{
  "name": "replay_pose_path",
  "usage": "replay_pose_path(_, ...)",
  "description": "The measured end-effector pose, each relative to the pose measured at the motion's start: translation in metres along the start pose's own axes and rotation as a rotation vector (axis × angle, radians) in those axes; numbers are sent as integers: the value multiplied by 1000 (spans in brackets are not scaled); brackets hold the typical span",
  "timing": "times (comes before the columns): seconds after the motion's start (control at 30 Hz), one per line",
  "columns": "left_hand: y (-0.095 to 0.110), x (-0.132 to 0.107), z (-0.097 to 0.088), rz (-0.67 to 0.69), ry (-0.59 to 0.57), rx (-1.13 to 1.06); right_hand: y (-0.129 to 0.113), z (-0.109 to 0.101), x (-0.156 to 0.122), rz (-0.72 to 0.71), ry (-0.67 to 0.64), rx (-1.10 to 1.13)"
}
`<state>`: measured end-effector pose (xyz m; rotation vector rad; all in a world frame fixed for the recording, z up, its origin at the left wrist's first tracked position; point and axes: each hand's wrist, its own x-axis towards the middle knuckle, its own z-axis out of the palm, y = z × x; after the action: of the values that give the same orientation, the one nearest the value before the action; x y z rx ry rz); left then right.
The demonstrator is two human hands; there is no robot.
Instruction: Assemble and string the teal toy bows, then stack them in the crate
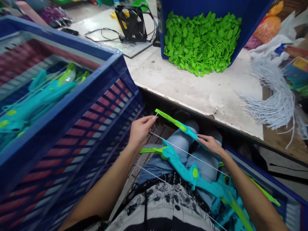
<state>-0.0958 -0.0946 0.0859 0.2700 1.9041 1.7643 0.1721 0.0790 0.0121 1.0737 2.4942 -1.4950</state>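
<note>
My left hand [142, 131] is closed in a pinch on a white string [156, 114], right beside the bright green tip of a toy bow [172, 119]. My right hand [209, 145] holds that bow by its turquoise part, with fingers along the top; its far end is hidden behind the hand and forearm. Across my lap lies a second toy bow [179, 165], turquoise with green limbs and a green button-like piece. White strings run diagonally over the lap, one above this bow and one below it.
To the left stands a blue crate [96, 112] holding several bows. Another crate [286, 199] with turquoise parts sits low at right. On the white table [192, 89] are a blue bin [250, 19] spilling green pieces [202, 41], a bundle of white strings [276, 96] and a black fan [133, 24].
</note>
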Motion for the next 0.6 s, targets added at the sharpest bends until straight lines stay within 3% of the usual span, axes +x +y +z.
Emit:
replay_pose_path(0.37,-5,18,-4,230,-91,299,-2,-4,-1,26,-9,-4)
replay_pose_path(0.6,-5,22,3,285,-115,318,-2,-4,-1,34,1,12)
